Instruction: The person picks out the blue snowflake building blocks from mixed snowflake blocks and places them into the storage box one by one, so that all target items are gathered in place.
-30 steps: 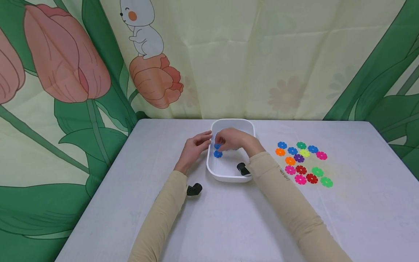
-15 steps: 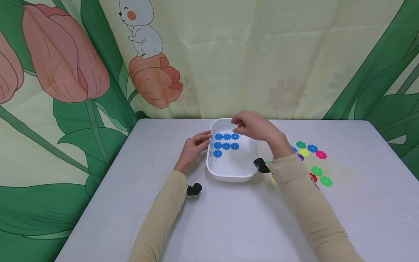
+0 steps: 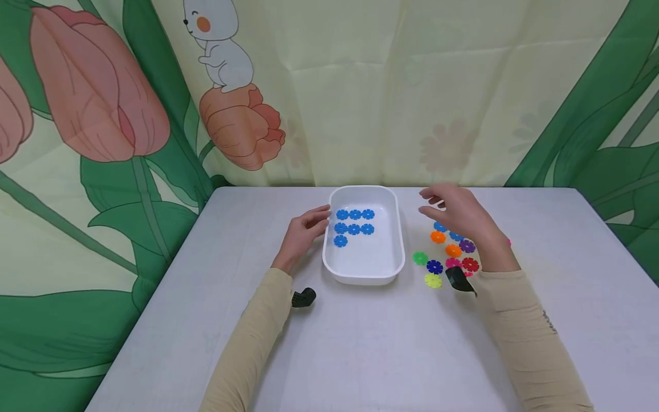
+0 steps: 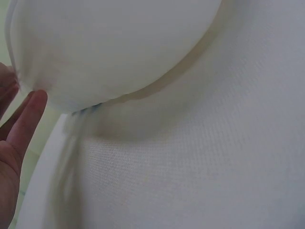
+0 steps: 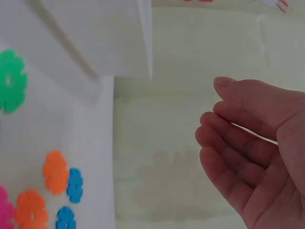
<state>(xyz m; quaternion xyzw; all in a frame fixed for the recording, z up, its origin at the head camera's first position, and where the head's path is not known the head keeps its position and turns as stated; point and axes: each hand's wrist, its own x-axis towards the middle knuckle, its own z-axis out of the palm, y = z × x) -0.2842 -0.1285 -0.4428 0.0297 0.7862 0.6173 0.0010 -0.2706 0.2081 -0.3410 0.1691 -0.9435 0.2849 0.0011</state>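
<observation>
A white plastic tray [image 3: 362,269] stands on the table with several blue flower-shaped discs [image 3: 354,229] inside, in two rows of three plus a single one below. My left hand [image 3: 306,232] rests its fingertips against the tray's left rim; in the left wrist view its fingers [image 4: 31,114] touch the outer wall. My right hand [image 3: 460,214] hovers over the far side of the loose coloured discs, right of the tray. In the right wrist view that hand [image 5: 252,148] has loosely bent fingers with nothing between them.
Loose discs lie right of the tray: orange [image 3: 437,237], green [image 3: 420,258], dark blue [image 3: 435,266], yellow [image 3: 433,280], purple [image 3: 467,246] and red [image 3: 470,264]. My right forearm hides some. A patterned curtain [image 3: 350,114] hangs behind the table's far edge.
My right hand has lifted out of the tray and moved right, over the loose discs, uncovering the blue rows. The left hand has stayed at the tray's rim.
</observation>
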